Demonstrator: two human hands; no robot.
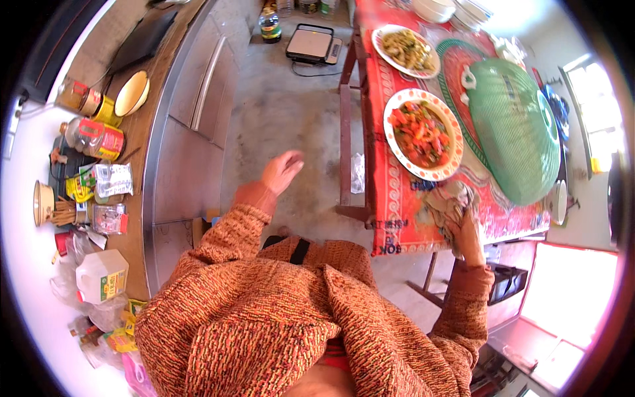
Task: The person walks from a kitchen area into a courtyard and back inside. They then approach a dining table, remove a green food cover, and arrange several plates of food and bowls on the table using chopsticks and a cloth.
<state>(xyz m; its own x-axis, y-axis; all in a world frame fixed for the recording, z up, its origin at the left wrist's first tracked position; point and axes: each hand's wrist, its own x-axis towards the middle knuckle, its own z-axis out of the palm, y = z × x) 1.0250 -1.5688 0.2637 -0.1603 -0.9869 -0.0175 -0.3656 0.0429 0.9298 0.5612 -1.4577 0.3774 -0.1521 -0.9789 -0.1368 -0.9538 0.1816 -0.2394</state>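
My right hand (pixel 465 233) presses down on a crumpled, greyish-brown cloth (pixel 449 201) at the near edge of a table covered with a red patterned tablecloth (pixel 402 213). Just beyond the cloth sits a dotted-rim plate (pixel 455 161) of red chopped vegetables in sauce. Farther back lies a second plate (pixel 381 54) with a greenish-yellow dish. To the right of both, a green mesh food cover (pixel 516 129) leans over a green-rimmed tray (pixel 459 111). My left hand (pixel 283 171) hangs in the air above the concrete floor, touching nothing; its fingers are slightly blurred.
Along the left runs a counter (pixel 136 198) with oil bottles (pixel 94 139), a yellowish bowl (pixel 133 94), a white jug (pixel 102 278) and seasoning packets. On the floor ahead stand an electric griddle (pixel 310 43) with a cord and an oil bottle (pixel 270 26). White bowls (pixel 434 10) occupy the table's far end.
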